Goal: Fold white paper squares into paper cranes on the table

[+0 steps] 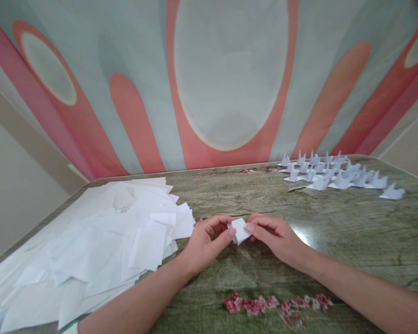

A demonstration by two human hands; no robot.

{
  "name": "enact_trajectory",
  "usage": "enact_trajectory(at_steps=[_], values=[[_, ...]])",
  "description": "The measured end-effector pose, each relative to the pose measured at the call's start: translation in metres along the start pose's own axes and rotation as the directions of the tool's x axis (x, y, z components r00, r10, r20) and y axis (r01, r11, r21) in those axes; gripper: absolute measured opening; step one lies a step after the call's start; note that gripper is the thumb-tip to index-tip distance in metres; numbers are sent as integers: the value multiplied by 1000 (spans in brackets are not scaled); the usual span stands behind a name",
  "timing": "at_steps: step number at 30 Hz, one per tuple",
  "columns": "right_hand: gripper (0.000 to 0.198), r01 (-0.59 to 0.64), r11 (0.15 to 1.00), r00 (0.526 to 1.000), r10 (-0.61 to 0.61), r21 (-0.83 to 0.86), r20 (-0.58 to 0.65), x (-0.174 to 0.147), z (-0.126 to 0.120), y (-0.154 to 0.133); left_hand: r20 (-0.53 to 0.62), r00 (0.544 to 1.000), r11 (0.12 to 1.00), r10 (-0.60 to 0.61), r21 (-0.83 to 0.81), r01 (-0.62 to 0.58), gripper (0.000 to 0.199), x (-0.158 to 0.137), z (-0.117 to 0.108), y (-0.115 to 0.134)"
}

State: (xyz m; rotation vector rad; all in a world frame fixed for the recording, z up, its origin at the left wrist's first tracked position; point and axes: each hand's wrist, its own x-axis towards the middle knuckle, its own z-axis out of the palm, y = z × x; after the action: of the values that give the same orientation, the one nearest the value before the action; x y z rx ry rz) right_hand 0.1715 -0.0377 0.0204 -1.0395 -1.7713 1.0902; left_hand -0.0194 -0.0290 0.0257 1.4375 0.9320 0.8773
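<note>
A small folded square of white paper is held up between my two hands, just above the middle of the table. My left hand pinches its left edge, thumb on the near face. On the opposite edge, my right hand grips it between thumb and fingers. Loose layers show at the lower side of the paper. The fingertips behind it are partly hidden.
A wide heap of white paper sheets covers the table's left side. At the back right stand several folded paper birds. The wood-grain table bears a printed pink blossom pattern; a patterned wall rises behind.
</note>
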Motion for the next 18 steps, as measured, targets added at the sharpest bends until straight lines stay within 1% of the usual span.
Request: enact_trajectory(at_steps=[3, 6, 11, 14, 18], values=[[30, 6, 999, 1000, -6, 37, -4, -1, -2, 0, -31, 999, 1000, -20, -14, 20, 32, 0, 1, 2], [24, 23, 999, 1000, -24, 42, 9, -1, -4, 0, -55, 998, 999, -27, -27, 26, 33, 1, 1, 3], [11, 50, 998, 999, -50, 36, -6, -2, -3, 1, -48, 999, 999, -10, -39, 8, 30, 2, 0, 0], [7, 63, 998, 998, -63, 21, -14, -3, 0, 0, -30, 999, 999, 36, -15, -36, 31, 2, 0, -4], [9, 63, 998, 997, -64, -32, -47, -3, 2, 1, -1, 992, 988, 130, 88, -129, 34, 2, -1, -9]])
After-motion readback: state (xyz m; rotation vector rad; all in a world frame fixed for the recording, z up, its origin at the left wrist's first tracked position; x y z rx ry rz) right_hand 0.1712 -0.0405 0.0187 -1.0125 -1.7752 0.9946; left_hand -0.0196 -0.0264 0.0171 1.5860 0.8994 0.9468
